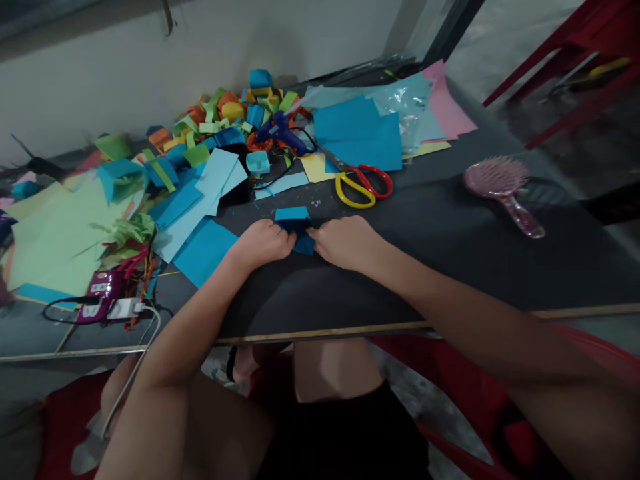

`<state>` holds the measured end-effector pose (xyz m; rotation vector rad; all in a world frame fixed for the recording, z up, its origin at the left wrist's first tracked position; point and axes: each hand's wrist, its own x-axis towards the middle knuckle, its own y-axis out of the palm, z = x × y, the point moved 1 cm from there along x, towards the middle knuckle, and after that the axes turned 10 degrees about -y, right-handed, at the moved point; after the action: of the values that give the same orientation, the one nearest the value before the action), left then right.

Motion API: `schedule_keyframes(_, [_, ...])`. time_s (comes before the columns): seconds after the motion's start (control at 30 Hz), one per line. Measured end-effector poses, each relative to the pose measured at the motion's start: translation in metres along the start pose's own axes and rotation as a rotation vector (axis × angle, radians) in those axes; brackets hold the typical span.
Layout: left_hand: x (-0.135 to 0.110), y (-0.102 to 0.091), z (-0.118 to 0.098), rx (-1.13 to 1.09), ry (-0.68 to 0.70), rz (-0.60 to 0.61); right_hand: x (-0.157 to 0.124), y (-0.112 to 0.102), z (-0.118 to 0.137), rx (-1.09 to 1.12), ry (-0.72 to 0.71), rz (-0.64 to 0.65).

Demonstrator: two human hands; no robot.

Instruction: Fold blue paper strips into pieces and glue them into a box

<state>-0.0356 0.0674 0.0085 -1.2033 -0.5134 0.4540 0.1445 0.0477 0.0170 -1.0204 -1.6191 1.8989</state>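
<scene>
Both hands pinch one folded blue paper piece (296, 227) between them: my left hand (263, 243), my right hand (345, 241); scissors (363, 183) lie just beyond.

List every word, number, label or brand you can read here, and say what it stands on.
Nothing readable.
The small magenta plastic device bears a pale label: too blurred to read.
The red-and-yellow-handled scissors show no lettering.
The folded blue paper piece held by the left hand and right hand is blank.
</scene>
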Motion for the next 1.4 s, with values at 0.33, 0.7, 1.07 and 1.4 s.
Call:
schedule_keyframes(0.33, [-0.002,-0.023,-0.024,0.010,-0.277,0.388,-0.001,-0.004,0.001,0.033,0.014,0.013])
schedule_keyframes(0.7, [0.002,-0.031,-0.033,0.038,-0.429,0.424,0.000,-0.003,-0.002,0.033,0.020,0.024])
schedule_keyframes(1.07, [0.002,-0.027,-0.037,-0.043,-0.511,0.539,0.001,-0.002,-0.004,0.048,0.009,-0.007])
schedule_keyframes(1.4, [-0.002,-0.032,-0.036,-0.028,-0.370,0.583,-0.002,-0.007,-0.021,0.072,-0.072,-0.034])
